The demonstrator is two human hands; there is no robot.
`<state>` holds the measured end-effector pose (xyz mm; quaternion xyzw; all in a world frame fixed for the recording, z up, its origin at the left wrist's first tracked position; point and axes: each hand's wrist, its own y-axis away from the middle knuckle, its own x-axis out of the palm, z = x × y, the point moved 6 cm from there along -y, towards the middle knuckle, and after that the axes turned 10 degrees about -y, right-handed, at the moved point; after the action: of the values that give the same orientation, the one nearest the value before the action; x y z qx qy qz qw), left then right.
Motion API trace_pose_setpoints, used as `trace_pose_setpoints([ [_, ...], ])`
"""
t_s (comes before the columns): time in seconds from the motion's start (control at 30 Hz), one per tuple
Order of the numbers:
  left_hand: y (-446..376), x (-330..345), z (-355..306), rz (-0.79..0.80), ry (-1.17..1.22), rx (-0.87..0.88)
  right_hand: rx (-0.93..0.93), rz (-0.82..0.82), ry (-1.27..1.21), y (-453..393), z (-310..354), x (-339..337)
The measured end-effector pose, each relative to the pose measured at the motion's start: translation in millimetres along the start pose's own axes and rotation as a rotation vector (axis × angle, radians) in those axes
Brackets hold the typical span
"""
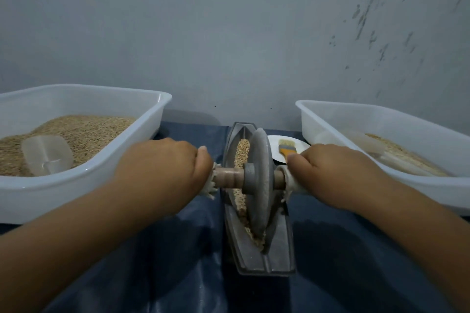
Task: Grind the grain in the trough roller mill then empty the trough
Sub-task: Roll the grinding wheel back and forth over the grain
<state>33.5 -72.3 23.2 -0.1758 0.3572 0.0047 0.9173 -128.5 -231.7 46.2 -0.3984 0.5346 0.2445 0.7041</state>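
A grey boat-shaped trough [274, 259] lies lengthwise on the dark blue cloth, with tan grain [243, 152] along its groove. A grey stone wheel [259, 180] stands upright in the groove on a wooden axle [229, 176]. My left hand [165, 170] grips the left end of the axle, which is wrapped in white cloth. My right hand [328, 175] grips the cloth-wrapped right end. Some grain near the front of the trough looks crushed.
A white tub [84, 180] at the left holds whole grain and a clear scoop [47, 155]. A second white tub [412, 185] at the right holds a little grain. Behind the trough a white plate [302, 146] carries an orange-handled brush [287, 148]. A grey wall rises close behind.
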Motion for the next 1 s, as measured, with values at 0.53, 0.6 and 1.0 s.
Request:
trace_pose_setpoints([
  [0.53,-78,40,16,0.047,-0.075,-0.149,0.089,-0.25,-0.105,-83,-14,23],
  [0.6,-65,33,11,0.04,-0.072,-0.11,0.091,-0.161,-0.102,-71,-13,23],
  [1.0,-21,7,-2,-0.035,-0.068,-0.013,0.056,-0.092,-0.085,-22,-8,14],
])
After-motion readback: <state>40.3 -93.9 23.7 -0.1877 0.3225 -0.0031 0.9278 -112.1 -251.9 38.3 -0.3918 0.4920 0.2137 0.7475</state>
